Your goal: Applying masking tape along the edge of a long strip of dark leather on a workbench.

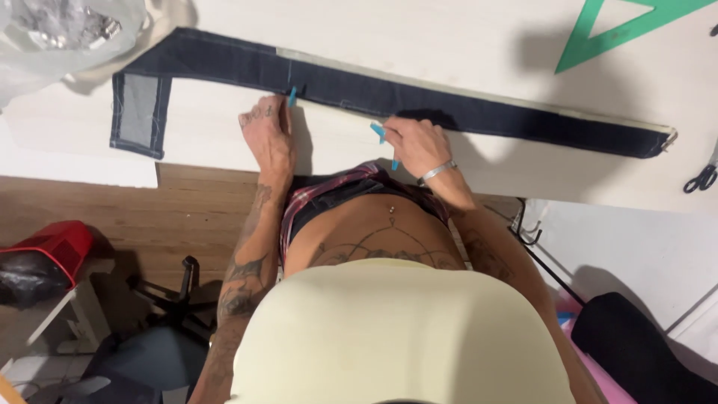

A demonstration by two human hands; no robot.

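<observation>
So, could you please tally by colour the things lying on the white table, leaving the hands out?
Dark blue: 1, the long denim strip
Light blue: 3, one clip at the left hand, two clips at the right hand
Green: 1, the triangle ruler
Black: 1, the scissors
Clear: 1, the plastic bag
Total: 7

You see: denim strip (419,101) dark woven cloth, matt, pale topstitching | clips (292,97) blue plastic, smooth | desk (419,37) white, smooth, matt | triangle (624,30) green translucent plastic | bracelet (436,173) shiny metal | floor (149,217) wood-look, satin | bag (67,34) clear, glossy plastic
</observation>
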